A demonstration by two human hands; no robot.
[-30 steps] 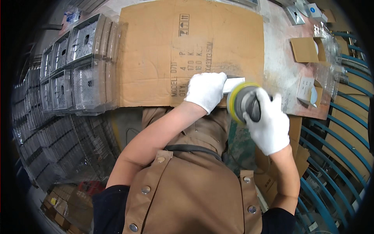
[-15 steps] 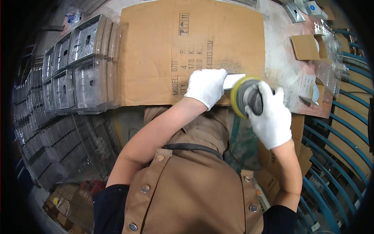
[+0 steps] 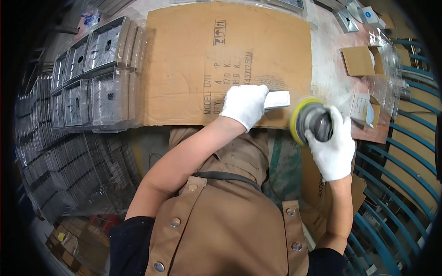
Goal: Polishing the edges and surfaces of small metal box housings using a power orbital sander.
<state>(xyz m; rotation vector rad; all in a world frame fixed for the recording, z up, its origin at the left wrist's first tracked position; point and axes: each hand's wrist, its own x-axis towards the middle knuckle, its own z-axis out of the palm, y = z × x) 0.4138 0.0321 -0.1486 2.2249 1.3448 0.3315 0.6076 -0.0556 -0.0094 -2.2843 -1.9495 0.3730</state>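
Note:
In a white glove, my left hand is closed around a silvery rectangular metal piece, whose free end sticks out to the right above the cardboard sheet. My right hand, also gloved, grips a round grey-and-black sander from its right side. The sander is tilted, with its yellow-green pad rim turned to the left, and a gap lies between it and the metal piece. My left glove hides the rest of the piece.
Square metal trays in clear plastic are stacked at the left. Small open cardboard boxes sit on the right side of the worktable. A rack of curved teal bars stands to the right.
My right hand has drawn the sander right and slightly down, away from the metal piece, which it was against or close to. My left hand has barely shifted, and more of the piece's face shows.

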